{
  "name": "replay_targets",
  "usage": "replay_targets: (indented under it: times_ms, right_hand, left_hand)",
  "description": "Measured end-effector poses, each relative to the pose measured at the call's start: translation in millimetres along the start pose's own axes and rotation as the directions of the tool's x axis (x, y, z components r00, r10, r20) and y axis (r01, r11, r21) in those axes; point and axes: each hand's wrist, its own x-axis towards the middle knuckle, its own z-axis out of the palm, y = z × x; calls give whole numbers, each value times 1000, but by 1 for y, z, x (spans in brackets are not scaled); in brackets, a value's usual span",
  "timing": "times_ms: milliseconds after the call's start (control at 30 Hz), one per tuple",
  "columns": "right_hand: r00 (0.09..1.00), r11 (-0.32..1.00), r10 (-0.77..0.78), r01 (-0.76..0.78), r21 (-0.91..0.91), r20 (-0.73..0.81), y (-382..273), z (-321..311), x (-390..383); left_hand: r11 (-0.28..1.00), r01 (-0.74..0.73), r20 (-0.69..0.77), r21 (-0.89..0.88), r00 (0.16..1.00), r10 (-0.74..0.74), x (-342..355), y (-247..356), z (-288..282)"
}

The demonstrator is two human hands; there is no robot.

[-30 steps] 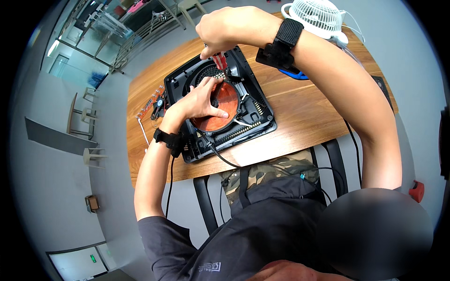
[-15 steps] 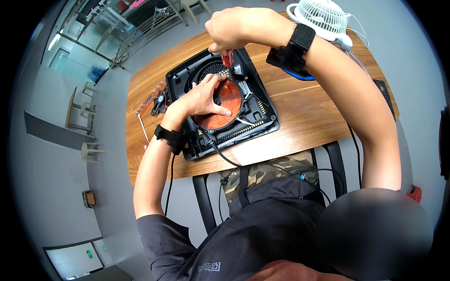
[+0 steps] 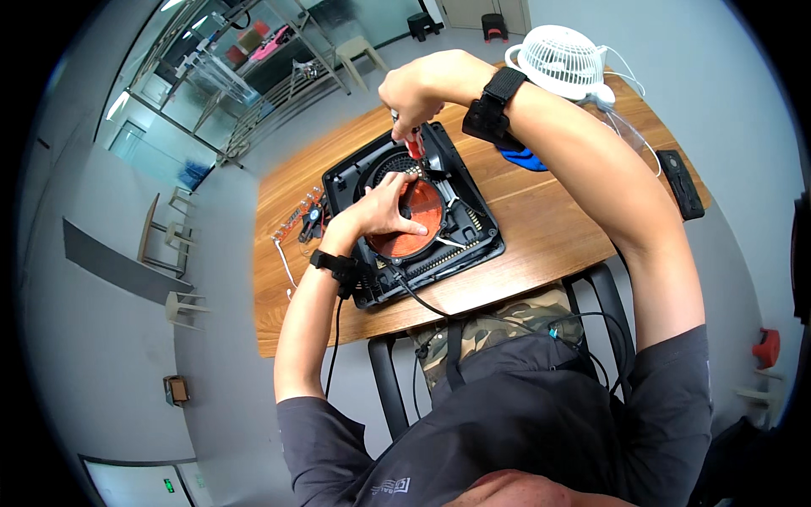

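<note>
Our right hand [image 3: 411, 103] is closed round the red handle of a screwdriver [image 3: 415, 148], whose shaft slants down toward the far rim of the copper induction coil [image 3: 428, 205]; we cannot tell whether its tip touches anything. The coil sits in the open black cooktop housing [image 3: 487, 252] on the wooden table [image 3: 549, 232], on our body's side of the right hand. Our left hand [image 3: 378, 213] is nearer, fingers and thumb spread across the coil. The housing's long axis runs away from us, leaning left.
</note>
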Motion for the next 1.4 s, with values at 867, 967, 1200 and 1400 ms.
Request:
replay_targets:
  times_ms: [867, 967, 1200, 1400]
  right_hand:
    - [790, 949, 299, -188, 254, -535, 84, 74, -97]
    - [796, 948, 301, -191, 254, -525, 80, 85, -85]
    - [816, 940, 324, -220, 260, -479, 67, 124, -77]
    - [810, 930, 357, -263, 257, -464, 54, 131, -86]
  left_hand:
    - [993, 89, 84, 74, 992, -95, -13, -4, -39]
    - [983, 169, 52, 73, 984, -173, -45, -12, -52]
    - [929, 357, -49, 99, 934, -354, -150, -78, -53]
    - [900, 435, -123, -34, 891, -436, -224, -111, -39]
